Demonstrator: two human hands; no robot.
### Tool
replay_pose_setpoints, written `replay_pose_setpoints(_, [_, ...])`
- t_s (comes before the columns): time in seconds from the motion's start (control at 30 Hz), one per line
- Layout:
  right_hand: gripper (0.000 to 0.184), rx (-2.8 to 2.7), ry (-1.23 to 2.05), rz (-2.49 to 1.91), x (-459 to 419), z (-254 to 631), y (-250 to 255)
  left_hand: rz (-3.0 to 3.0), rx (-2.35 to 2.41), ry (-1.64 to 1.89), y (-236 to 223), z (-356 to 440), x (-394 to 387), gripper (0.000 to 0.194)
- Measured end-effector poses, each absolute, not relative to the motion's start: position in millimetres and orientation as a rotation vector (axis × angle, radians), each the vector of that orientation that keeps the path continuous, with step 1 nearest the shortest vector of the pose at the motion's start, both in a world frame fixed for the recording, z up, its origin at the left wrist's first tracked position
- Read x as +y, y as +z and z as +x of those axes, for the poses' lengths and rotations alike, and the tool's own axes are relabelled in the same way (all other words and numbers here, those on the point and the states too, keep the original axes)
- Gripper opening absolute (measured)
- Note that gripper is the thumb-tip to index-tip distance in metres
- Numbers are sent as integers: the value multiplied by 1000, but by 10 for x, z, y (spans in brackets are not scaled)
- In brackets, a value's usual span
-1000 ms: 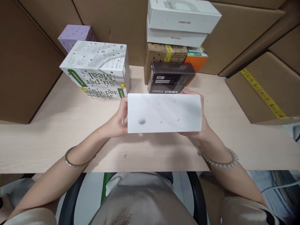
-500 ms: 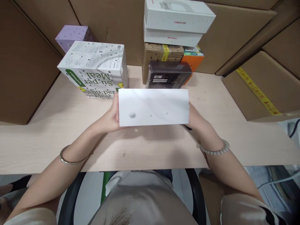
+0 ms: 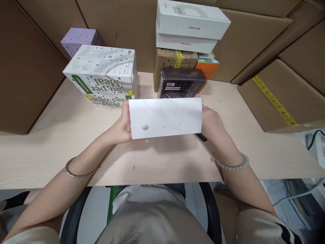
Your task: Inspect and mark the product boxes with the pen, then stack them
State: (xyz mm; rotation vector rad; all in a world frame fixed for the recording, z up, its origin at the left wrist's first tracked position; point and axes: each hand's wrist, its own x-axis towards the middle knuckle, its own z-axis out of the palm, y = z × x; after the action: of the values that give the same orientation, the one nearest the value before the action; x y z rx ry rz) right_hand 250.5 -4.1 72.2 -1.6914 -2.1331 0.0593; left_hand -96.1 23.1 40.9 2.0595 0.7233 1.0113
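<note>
A plain white box is held level above the table, its blank face turned up to me. My left hand grips its left end, the fingers largely hidden behind it. At the right end my right hand is closed against the side, its fingertips out of sight. Below the box's lower right corner, close to my right hand, a short black object pokes out; most of it is covered, and I cannot tell whether it is held or lies on the table.
On the pale table, white-and-green Su-per Meal boxes stand at left before a purple box. Behind the held box are a dark box, a brown carton, an orange box and stacked white boxes. Taped cardboard stands right.
My right hand has shifted at the box's right end and shows more. The box has tilted slightly, its right end a little nearer the left. More of the black object shows.
</note>
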Motion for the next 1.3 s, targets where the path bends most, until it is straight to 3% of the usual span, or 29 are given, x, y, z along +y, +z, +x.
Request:
replay_pose_setpoints(0.07, [9,-2029,97,-1687,-48,2594,825,2082,736,1014,427,-956,231,97])
replay_pose_setpoints(0.13, [21,-1890,170,-1534,-59,2651,909,2119,760,1003,439,-968,239,95])
replay_pose_setpoints(0.27, [40,-1589,396,-917,-156,2618,1057,2182,801,970,444,-1016,259,87])
replay_pose_setpoints(0.37, [33,-1522,636,-650,-298,2480,1194,2218,807,964,432,-1044,269,83])
replay_pose_setpoints(0.47, [20,-1644,787,-743,-430,2321,1373,2235,817,971,411,-1061,276,88])
replay_pose_setpoints(0.63, [28,-1704,875,-1018,-474,2146,1636,2269,841,971,414,-1077,291,94])
replay_pose_setpoints(0.83, [37,-1778,756,-1056,-389,2134,1605,2298,825,954,486,-1065,277,81])
replay_pose_setpoints(0.97, [34,-1873,647,-1069,-384,2154,1600,2291,825,951,511,-1052,252,77])
replay_pose_setpoints(1.3, [36,-1843,595,-1081,-365,2145,1575,2274,816,982,527,-1015,230,98])
